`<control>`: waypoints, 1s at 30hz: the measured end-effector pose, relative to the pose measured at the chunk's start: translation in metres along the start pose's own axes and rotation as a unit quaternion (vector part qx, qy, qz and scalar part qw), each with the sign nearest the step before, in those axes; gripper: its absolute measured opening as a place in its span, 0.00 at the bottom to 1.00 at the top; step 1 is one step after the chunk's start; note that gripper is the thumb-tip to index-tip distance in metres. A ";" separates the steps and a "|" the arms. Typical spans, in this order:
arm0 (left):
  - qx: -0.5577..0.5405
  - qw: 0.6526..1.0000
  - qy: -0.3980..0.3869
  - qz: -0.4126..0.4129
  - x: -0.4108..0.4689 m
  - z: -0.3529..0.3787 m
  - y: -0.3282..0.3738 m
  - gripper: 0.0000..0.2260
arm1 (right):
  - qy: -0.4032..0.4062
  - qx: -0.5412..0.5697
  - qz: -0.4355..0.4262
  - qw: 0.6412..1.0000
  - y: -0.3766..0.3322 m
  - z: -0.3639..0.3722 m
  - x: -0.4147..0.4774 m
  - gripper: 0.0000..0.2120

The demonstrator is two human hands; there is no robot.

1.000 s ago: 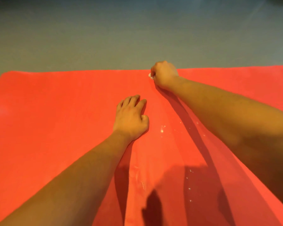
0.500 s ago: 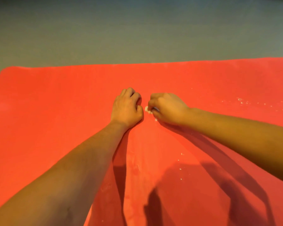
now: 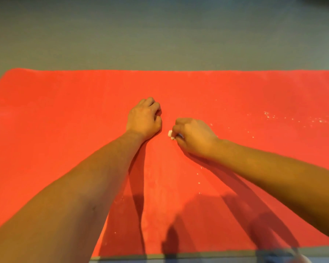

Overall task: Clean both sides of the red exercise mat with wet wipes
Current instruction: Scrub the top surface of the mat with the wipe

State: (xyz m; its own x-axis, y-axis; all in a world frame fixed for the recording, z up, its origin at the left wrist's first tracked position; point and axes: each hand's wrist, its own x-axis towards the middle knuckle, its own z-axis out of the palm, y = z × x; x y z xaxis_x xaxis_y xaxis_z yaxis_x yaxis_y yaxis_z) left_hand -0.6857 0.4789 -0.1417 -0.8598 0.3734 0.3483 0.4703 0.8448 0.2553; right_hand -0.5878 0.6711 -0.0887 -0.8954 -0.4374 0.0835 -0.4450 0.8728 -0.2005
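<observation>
The red exercise mat [image 3: 55, 139] lies flat across the floor and fills most of the view. My left hand [image 3: 143, 118] rests on the mat near its middle, fingers curled under, holding nothing. Just to its right, my right hand [image 3: 193, 136] presses down on the mat and grips a small balled-up white wet wipe [image 3: 170, 134], of which only a bit shows past the fingers. White crumbs and specks [image 3: 270, 116] are scattered on the mat's right part.
Grey floor [image 3: 160, 38] lies beyond the mat's far edge. A strip of floor shows along the mat's near edge [image 3: 198, 256]. Shadows of my arms fall across the near part of the mat.
My right hand has drawn the wipe back from the mat's far edge to the middle, beside my left hand. My left hand's fingers have curled under. The view has shifted.
</observation>
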 end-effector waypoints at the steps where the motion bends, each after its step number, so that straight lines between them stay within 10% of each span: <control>1: 0.003 1.000 0.001 0.002 0.000 0.000 0.000 0.08 | -0.003 0.003 -0.018 1.000 -0.005 0.001 -0.013 0.08; 30: 0.082 0.935 -0.341 -0.046 -0.086 -0.085 0.067 0.42 | 0.010 -0.070 0.177 0.982 -0.018 -0.007 0.022 0.08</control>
State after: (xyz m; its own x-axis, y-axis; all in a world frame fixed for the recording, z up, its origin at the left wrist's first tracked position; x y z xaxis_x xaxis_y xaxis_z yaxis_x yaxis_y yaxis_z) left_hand -0.5635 0.4713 -0.0775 -0.8480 0.4068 -0.3398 0.3993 0.9119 0.0952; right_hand -0.5996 0.6473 -0.0762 -0.9938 -0.0980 0.0525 -0.1022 0.9911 -0.0850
